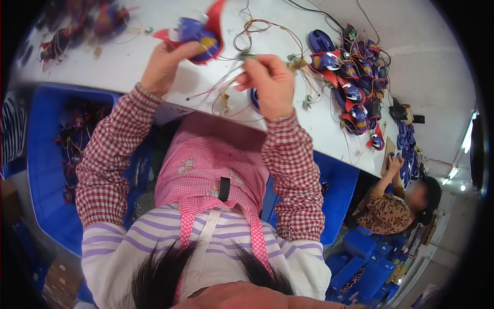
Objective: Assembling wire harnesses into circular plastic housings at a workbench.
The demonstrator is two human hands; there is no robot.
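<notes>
My left hand (165, 64) grips a blue, red and yellow plastic toy shell (198, 33) above the white table (128, 62). My right hand (267, 82) pinches a bundle of thin coloured wires (242, 56) that run up to the shell, with small round parts dangling from them. Both hands hang close together over the table's near edge. Red checked sleeves cover both forearms, and a pink apron lies below them.
A pile of similar blue and red shells (355, 77) with wires lies at the right of the table, more at the far left (77, 28). Blue crates stand left (46, 170) and right (339, 190) of my lap. Another person (396, 206) works further along.
</notes>
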